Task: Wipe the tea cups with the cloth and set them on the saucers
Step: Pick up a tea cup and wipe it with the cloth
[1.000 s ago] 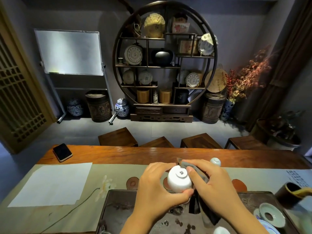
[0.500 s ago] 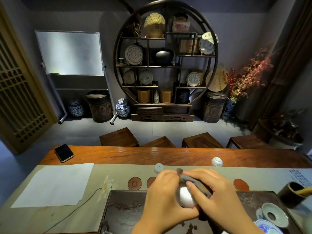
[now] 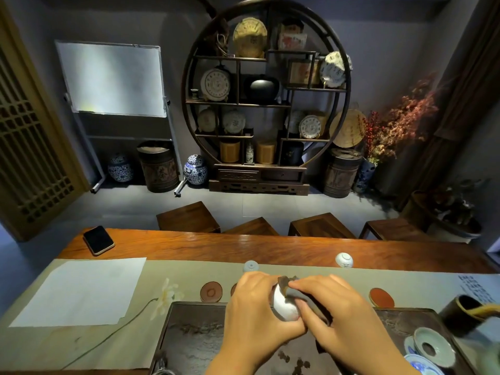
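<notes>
**One cup in the cloth, two out on the runner, saucers waiting**

The small white porcelain tea cup [image 3: 284, 307] was up off the table, held over the near edge of the dark stone tea tray [image 3: 194, 336]. The left hand [image 3: 254, 315] had its fingers curled round the cup's side and its thumb under the base. The right hand [image 3: 341, 320] pinched the dark grey cloth [image 3: 303, 296] against the cup's upper wall, a corner of the cloth poking up above the rim. To my eye the wiping of this cup was in progress, not finished.

Beyond the hands, two more small white cups stood on the pale green table runner [image 3: 189, 269]: one [image 3: 250, 265] just behind the left hand, another [image 3: 344, 259] further right near the bare wood. Neither stood on a saucer, and I could not tell whether either had been wiped.

Three round reddish-brown saucers lay along the runner in front of the tray: one [image 3: 211, 291] at left, a second [image 3: 234, 289] mostly hidden by the left hand, and a third [image 3: 381, 297] off to the right. The parts of them that showed carried no cup. So I judged most of the job was left: finish this cup, set it down, and see to the others.

A white sheet of paper [image 3: 81, 290] and a black phone [image 3: 98, 240] lay to the left.
</notes>
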